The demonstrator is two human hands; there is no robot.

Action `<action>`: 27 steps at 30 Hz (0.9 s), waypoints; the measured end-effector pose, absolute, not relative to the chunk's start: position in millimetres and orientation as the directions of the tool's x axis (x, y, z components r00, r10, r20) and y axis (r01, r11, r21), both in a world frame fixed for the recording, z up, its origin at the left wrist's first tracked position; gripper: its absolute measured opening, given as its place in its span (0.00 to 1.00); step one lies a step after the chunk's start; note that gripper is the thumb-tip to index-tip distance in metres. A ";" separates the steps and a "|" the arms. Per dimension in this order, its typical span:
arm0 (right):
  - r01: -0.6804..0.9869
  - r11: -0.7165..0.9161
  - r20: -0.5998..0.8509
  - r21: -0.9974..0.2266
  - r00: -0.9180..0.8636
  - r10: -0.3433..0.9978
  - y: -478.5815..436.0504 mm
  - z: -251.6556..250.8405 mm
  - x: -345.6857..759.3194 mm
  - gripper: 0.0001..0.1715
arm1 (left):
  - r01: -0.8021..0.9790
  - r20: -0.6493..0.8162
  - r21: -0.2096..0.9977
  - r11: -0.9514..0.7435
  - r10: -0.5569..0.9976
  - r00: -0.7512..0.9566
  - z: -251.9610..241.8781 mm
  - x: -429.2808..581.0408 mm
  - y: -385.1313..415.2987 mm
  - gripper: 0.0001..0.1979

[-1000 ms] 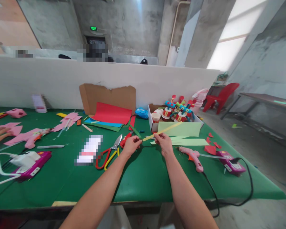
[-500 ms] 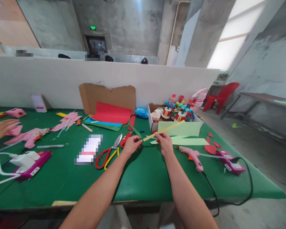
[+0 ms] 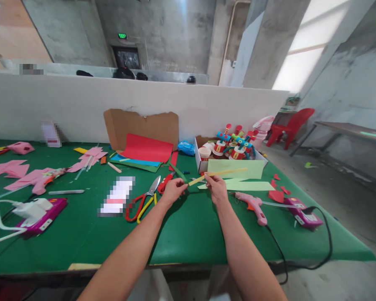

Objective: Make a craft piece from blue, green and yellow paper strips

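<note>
- The left hand (image 3: 174,193) pinches at its fingertips the near end of the yellow strip (image 3: 196,180), where the green strip (image 3: 178,172) also comes; whether the two are joined, I cannot tell.
- The right hand (image 3: 216,188) grips the yellow strip partway along.
- This strip spans both hands, its long axis running rightward and slightly forward, the free end beyond the right hand.
- The green strip points forward-left, at an angle to it.
- Farther right lies the glue gun (image 3: 253,203).

The strip (image 3: 227,172) is before the box (image 3: 197,158), right of scissors (image 3: 151,192).
</note>
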State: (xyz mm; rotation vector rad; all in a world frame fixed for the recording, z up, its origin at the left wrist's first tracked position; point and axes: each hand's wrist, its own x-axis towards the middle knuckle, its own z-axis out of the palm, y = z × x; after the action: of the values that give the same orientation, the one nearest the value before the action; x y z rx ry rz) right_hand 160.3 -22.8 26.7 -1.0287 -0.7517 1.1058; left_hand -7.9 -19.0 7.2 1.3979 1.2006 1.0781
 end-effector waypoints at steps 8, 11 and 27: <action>-0.309 0.038 -0.050 -0.950 0.273 0.961 -24.7 30.1 161.6 0.23 | 0.052 0.011 0.999 -0.018 0.991 0.133 4.9 -9.5 -17.6 0.13; -0.191 0.040 -0.027 -0.981 0.331 0.943 -24.1 30.4 163.0 0.22 | 0.075 0.014 0.997 -0.025 0.991 0.134 5.3 -9.5 -17.8 0.13; 0.188 0.328 0.349 -0.926 0.093 0.932 -27.9 33.5 161.1 0.09 | 0.417 0.299 0.883 -0.216 0.943 -0.145 15.1 -23.7 -16.1 0.10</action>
State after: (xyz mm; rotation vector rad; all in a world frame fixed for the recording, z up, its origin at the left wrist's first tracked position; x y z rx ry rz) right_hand 161.1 -27.9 33.5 -1.1222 -1.3814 0.7749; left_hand -23.7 -16.1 15.1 1.6182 1.5362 1.3510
